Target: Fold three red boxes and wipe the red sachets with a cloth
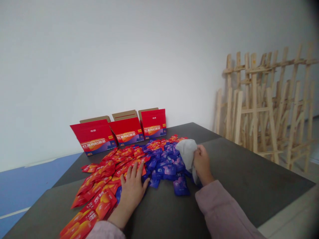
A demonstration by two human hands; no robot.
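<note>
Right hand (202,163) clamps cloth (186,150) beside blue packets (165,167); left hand (133,190) spread on red packets (102,170); 3 boxes (128,131) behind, easels (254,116) right.

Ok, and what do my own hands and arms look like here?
Your bare, ungloved left hand and bare, ungloved right hand extend from plain pale mauve-pink fabric sleeves, which cover the visible forearms. No watch, printed marking or cable shows.
</note>
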